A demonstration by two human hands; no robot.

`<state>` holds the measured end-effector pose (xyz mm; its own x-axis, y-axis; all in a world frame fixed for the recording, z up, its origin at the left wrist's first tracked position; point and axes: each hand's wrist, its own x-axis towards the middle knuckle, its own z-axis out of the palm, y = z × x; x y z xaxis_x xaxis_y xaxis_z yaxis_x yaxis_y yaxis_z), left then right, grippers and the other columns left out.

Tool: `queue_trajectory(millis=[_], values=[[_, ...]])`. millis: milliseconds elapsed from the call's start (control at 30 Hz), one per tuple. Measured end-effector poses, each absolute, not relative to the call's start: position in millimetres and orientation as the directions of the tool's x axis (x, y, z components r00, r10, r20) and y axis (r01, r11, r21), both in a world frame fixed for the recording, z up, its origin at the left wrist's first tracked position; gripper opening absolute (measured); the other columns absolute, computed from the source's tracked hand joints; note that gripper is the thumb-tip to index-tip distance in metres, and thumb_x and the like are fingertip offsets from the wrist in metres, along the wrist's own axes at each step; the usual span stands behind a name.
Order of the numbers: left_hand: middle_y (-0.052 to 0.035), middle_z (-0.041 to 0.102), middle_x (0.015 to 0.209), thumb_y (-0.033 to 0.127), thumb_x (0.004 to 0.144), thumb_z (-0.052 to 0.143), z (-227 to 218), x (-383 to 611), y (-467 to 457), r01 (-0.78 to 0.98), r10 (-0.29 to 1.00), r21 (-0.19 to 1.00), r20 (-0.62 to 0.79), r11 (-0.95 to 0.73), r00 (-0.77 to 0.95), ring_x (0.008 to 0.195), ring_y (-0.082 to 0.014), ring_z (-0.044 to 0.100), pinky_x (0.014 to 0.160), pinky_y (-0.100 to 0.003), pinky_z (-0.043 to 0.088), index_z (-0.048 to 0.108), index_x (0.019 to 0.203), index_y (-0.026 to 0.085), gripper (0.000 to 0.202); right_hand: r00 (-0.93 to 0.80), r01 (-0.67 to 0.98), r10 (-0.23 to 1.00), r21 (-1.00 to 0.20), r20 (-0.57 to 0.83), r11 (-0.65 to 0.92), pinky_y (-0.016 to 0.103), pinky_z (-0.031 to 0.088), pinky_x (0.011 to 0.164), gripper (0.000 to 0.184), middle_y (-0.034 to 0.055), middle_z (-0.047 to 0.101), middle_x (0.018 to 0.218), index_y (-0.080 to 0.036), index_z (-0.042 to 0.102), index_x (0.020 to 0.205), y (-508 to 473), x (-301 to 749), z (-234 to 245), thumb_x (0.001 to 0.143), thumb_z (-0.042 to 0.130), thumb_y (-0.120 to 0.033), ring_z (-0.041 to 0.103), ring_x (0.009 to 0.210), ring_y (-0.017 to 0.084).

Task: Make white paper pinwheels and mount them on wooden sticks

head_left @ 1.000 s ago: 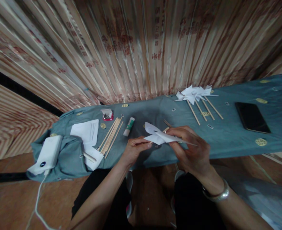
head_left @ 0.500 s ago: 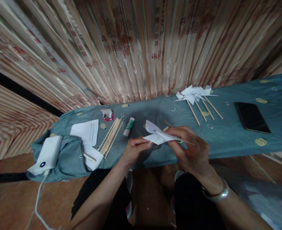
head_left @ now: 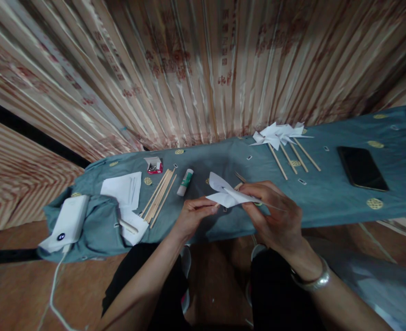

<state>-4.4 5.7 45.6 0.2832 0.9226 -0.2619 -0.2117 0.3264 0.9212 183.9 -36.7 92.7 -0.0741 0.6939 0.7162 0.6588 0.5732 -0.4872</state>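
Note:
A white paper pinwheel [head_left: 228, 196] with folded, curling blades is held between my two hands, above the cloth. My left hand [head_left: 199, 212] pinches at its left edge, thumb against forefinger. From the other side my right hand [head_left: 273, 209] grips the right blade between thumb and fingers. Pale wood, like part of a stick [head_left: 238, 186], peeks out behind the paper; how it meets the pinwheel is hidden. Just beyond lies a thin pointed metal tool [head_left: 240, 176], partly covered. A glue stick [head_left: 185, 182] rests left of the pinwheel.
Wooden sticks [head_left: 159, 197], an opened box of pins [head_left: 154, 165] and white paper sheets [head_left: 122, 188] lie at left, near a white power bank [head_left: 72, 218] with a cable. Finished-looking pinwheels [head_left: 279, 135] on sticks and a black phone [head_left: 362, 168] occupy the right. A curtain [head_left: 196, 69] hangs behind.
Almost nothing differs. Both hands keep their hold on the pinwheel, and the view has shifted very slightly.

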Motion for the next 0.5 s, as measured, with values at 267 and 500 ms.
queue_trajectory(millis=[267,500], values=[[-0.0042,0.071,0.069,0.032,0.051,0.091,47.5,-3.8,5.7,-0.216,0.923,0.924,-0.245,0.314,0.296,0.064,-0.0114,0.058,0.068,-0.026,0.047,0.078,0.064,0.018,0.023,-0.079,0.658,0.679,-0.473,0.73,0.586,0.034,0.056,0.08,0.021,0.0009,0.076,0.09,-0.026,0.063,0.104,-35.5,183.4,92.8,0.089,0.058,-0.012,0.071,0.088,0.019],[-0.0039,0.071,0.07,0.035,0.052,0.092,48.6,-4.3,4.8,-0.233,0.918,0.92,-0.233,0.316,0.322,0.063,-0.0103,0.057,0.065,-0.024,0.047,0.079,0.065,0.019,0.025,-0.07,0.653,0.662,-0.467,0.746,0.596,0.033,0.056,0.08,0.022,0.001,0.075,0.091,-0.026,0.062,0.105,-35.0,184.0,91.8,0.089,0.059,-0.011,0.071,0.088,0.019]])
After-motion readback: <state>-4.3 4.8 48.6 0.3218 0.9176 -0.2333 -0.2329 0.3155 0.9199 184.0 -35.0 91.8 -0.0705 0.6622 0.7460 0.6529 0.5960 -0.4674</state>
